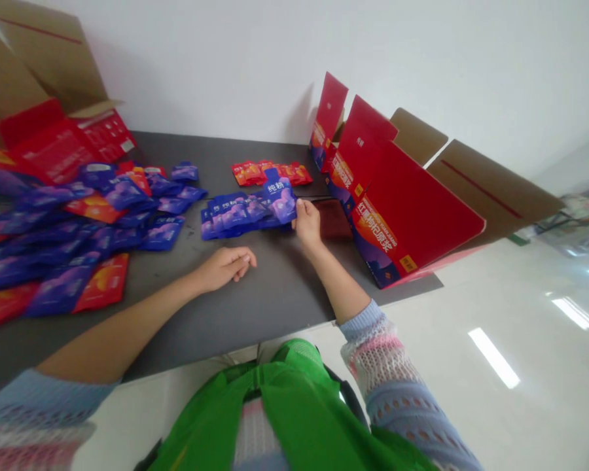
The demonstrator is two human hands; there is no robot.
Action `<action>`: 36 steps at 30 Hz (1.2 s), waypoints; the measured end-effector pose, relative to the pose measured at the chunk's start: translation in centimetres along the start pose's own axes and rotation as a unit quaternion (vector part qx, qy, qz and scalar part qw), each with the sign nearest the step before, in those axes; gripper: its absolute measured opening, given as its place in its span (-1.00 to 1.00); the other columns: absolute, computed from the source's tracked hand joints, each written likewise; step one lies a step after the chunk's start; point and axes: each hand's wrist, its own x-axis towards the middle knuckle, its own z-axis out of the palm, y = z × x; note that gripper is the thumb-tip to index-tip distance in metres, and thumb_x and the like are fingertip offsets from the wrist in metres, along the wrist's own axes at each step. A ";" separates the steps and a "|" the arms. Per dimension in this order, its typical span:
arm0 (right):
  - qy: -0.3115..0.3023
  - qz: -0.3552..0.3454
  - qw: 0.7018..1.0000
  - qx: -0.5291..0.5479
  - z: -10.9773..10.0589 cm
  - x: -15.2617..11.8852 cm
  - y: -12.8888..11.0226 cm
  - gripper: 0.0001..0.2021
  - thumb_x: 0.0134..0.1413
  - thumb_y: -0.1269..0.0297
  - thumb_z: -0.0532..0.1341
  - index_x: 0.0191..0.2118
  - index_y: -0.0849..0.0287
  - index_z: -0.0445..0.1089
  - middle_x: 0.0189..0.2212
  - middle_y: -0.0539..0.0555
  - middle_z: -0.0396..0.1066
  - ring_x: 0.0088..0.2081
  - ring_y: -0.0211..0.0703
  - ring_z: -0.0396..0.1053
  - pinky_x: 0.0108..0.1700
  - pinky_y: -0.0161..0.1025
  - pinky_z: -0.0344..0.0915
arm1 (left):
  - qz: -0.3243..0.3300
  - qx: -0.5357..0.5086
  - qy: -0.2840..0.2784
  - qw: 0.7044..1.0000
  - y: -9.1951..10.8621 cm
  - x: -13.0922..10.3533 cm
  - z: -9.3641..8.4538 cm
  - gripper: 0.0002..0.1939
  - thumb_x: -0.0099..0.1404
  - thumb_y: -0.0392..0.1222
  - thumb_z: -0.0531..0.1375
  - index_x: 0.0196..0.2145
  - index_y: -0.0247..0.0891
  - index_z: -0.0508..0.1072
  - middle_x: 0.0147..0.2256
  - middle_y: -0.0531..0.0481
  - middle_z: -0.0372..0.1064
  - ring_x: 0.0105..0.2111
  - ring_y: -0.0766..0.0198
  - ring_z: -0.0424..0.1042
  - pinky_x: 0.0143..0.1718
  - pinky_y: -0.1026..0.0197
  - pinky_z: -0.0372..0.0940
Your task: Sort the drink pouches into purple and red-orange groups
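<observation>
Between the thumb and fingers of my right hand (pixel 307 224) is a purple pouch (pixel 279 196), its spout pointing away from me. The pouch is over the right end of an overlapping row of purple pouches (pixel 228 214). Just nearer to me, my left hand (pixel 230 267) rests above the grey table with its fingers loosely curled in and nothing seen in them. Behind the purple row lies a row of red pouches (pixel 255 173).
A heap of purple and red pouches (pixel 69 229) covers the table's left side, with a tipped red box (pixel 53 140) and an open cardboard carton (pixel 53 52) behind. Open red boxes (pixel 397 196) line the right end. The grey table's (pixel 275 301) front edge is close to my body.
</observation>
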 end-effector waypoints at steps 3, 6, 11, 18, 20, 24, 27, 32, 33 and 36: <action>0.050 0.035 0.992 -0.111 -1.4 1.9 0.5 -0.66 0.34 0.17 0.03 -0.35 0.20 0.44 -0.57 0.01 0.40 -0.49 -0.22 0.39 -0.38 -0.37 0.27 | 0.038 0.143 -0.011 0.989 0.7 -0.3 0.1 -0.57 0.46 0.04 -0.07 -0.20 -0.27 0.48 -0.52 0.06 0.35 -0.54 0.32 0.36 -0.43 0.29 0.17; 0.072 0.050 0.973 -0.213 -2.6 2.4 0.1 -0.68 0.29 0.22 0.07 -0.23 0.21 0.56 -0.30 0.17 0.57 -0.25 -0.10 0.51 -0.18 -0.28 0.35 | 0.060 0.215 -0.007 0.975 1.4 -0.4 0.1 -0.55 0.47 0.01 -0.10 -0.20 -0.26 0.50 -0.49 0.02 0.41 -0.49 0.28 0.38 -0.40 0.27 0.16; 0.066 0.056 0.948 -0.306 -2.9 1.8 -0.7 -0.65 0.29 0.23 0.06 -0.05 0.11 0.59 -0.07 0.21 0.57 -0.05 0.01 0.51 -0.04 -0.21 0.34 | 0.069 0.249 -0.001 0.966 1.2 -0.3 0.2 -0.54 0.47 -0.01 -0.12 -0.19 -0.26 0.52 -0.37 -0.03 0.51 -0.41 0.23 0.45 -0.33 0.25 0.21; 0.007 0.036 0.922 -0.385 -2.3 0.8 -1.5 -0.65 0.28 0.12 0.09 -0.09 0.05 0.62 -0.17 0.21 0.60 -0.13 0.04 0.54 -0.13 -0.19 0.35 | 0.121 0.253 -0.001 0.960 0.3 0.0 0.4 -0.61 0.48 -0.09 -0.05 -0.13 -0.18 0.57 -0.16 -0.01 0.58 -0.15 0.20 0.53 -0.07 0.20 0.28; 0.005 0.035 0.920 -0.391 -2.5 0.7 -1.9 -0.64 0.28 0.12 0.08 -0.09 0.05 0.62 -0.17 0.20 0.60 -0.14 0.03 0.55 -0.13 -0.20 0.35 | 0.130 0.258 -0.003 0.957 0.2 0.1 0.4 -0.62 0.48 -0.09 -0.04 -0.09 -0.16 0.57 -0.16 0.00 0.58 -0.17 0.22 0.54 -0.10 0.21 0.30; 0.024 0.031 0.924 -0.381 -3.1 0.6 -2.7 -0.63 0.29 0.12 0.07 -0.06 0.02 0.61 -0.17 0.19 0.60 -0.14 0.04 0.54 -0.11 -0.16 0.35 | 0.152 0.282 0.007 0.947 -0.2 -0.1 0.6 -0.64 0.47 -0.12 -0.01 -0.09 -0.16 0.57 -0.18 0.00 0.58 -0.22 0.23 0.55 -0.17 0.22 0.32; 0.059 0.002 0.931 -0.361 -3.3 0.2 -3.3 -0.63 0.28 0.13 0.06 -0.06 0.04 0.60 -0.18 0.20 0.60 -0.14 0.06 0.53 -0.09 -0.12 0.35 | 0.191 0.311 0.024 0.931 -0.2 -0.6 1.0 -0.66 0.44 -0.18 0.00 -0.12 -0.18 0.57 -0.23 -0.05 0.58 -0.26 0.22 0.53 -0.21 0.21 0.33; 0.099 -0.055 0.947 -0.302 -3.1 -0.5 -3.6 -0.63 0.23 0.15 0.07 -0.10 0.13 0.61 -0.24 0.23 0.60 -0.18 0.06 0.52 -0.09 -0.11 0.35 | 0.168 0.399 0.102 0.895 2.9 -2.5 0.2 -0.73 0.34 -0.13 0.08 -0.23 -0.19 0.58 -0.38 -0.12 0.47 -0.38 0.20 0.43 -0.28 0.17 0.30; 0.103 -0.065 0.949 -0.292 -3.1 -0.6 -3.5 -0.63 0.23 0.16 0.07 -0.12 0.14 0.61 -0.25 0.22 0.60 -0.19 0.05 0.52 -0.09 -0.12 0.34 | 0.120 0.417 0.159 0.887 3.9 -3.2 -0.6 -0.72 0.34 -0.11 0.08 -0.23 -0.20 0.58 -0.36 -0.14 0.48 -0.37 0.18 0.42 -0.27 0.16 0.30; 0.116 -0.100 0.951 -0.268 -3.0 -0.6 -3.3 -0.62 0.22 0.17 0.06 -0.16 0.16 0.61 -0.25 0.20 0.60 -0.19 0.02 0.52 -0.08 -0.15 0.33 | -0.126 0.443 0.370 0.807 6.3 -6.5 -4.4 -0.59 0.41 -0.06 -0.04 -0.09 -0.27 0.53 -0.15 -0.24 0.51 -0.24 0.05 0.45 -0.23 0.07 0.31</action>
